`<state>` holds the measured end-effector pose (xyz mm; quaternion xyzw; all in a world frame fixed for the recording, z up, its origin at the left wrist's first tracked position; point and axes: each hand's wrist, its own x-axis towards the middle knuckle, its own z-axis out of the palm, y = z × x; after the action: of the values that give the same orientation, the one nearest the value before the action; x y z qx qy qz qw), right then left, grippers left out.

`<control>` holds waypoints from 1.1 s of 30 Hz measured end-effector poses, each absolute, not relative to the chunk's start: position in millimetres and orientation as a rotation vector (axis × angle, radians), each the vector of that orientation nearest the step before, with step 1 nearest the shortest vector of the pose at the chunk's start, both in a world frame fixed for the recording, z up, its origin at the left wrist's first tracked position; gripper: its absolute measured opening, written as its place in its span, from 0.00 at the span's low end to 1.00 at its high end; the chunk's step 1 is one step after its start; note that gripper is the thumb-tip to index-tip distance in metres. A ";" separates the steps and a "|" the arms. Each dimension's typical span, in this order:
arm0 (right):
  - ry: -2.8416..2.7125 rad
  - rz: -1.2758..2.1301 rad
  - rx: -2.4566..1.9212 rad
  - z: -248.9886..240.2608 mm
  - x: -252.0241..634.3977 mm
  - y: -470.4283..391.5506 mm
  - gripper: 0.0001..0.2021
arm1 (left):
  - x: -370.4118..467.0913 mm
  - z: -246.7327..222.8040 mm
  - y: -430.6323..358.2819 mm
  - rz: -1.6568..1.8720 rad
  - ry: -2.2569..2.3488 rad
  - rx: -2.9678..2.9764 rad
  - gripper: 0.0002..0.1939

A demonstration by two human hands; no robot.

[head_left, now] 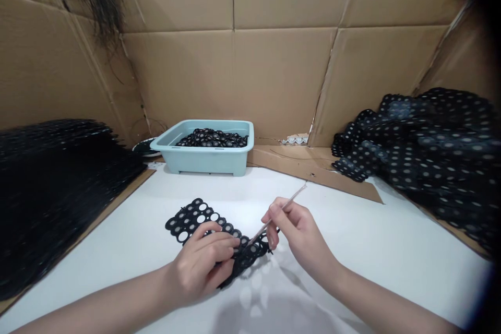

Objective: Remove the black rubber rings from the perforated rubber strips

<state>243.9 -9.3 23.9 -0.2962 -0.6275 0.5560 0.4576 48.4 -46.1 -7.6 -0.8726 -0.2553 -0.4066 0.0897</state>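
A strip of black lace netting (190, 219) with rows of round cells lies on the white table, partly lifted toward me. Some cells are filled with a grey, see-through layer and others are open rings. My left hand (207, 258) presses and pinches the netting at its middle, fingers closed on it. Between thumb and fingertips, my right hand (291, 224) grips a thin pale stick-shaped tool (295, 193), slanted down to the left. The tool's lower tip meets the netting beside my left fingertips; what it touches there is too small to make out.
A light-blue plastic basin (203, 159) holding a heap of black dotted netting (213, 138) stands at the back. Dark stacked material (58, 193) lies left; a large pile of black dotted fabric (430, 135) lies right. Cardboard walls (282, 73) enclose the table (136, 240). Black strands (99, 0) hang upper left.
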 end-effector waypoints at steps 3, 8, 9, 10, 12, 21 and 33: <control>-1.537 1.380 -0.731 22.9 243.5 -9.9 0.16 | 49.1 -4.5 -46.6 -1.236 -0.763 -2.585 0.08; -1.546 1.390 -0.752 21.3 243.2 -10.8 0.15 | 51.2 -1.0 -48.0 -1.270 -0.771 -2.560 0.07; -1.552 1.379 -0.758 21.6 243.1 -11.2 0.15 | 51.3 -1.6 -48.0 -1.279 -0.780 -2.559 0.08; -1.563 1.367 -0.766 22.1 243.0 -11.8 0.15 | 51.2 -2.8 -48.0 -1.288 -0.793 -2.560 0.09; -1.596 1.346 -0.791 23.6 242.6 -13.0 0.15 | 50.7 -6.1 -47.7 -1.291 -0.827 -2.558 0.10; -1.677 1.353 -0.839 19.5 243.5 -13.4 0.15 | 56.5 -8.3 -55.6 -1.149 -0.695 -2.663 0.09; -1.630 1.515 -0.602 28.8 248.3 -12.8 0.10 | 56.6 -2.9 -56.4 -1.442 -0.842 -2.624 0.09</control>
<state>248.3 -12.8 28.8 -0.2387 -0.6462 0.6005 0.4060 56.6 -56.4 -2.9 -0.8435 -0.2706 -0.4637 0.0157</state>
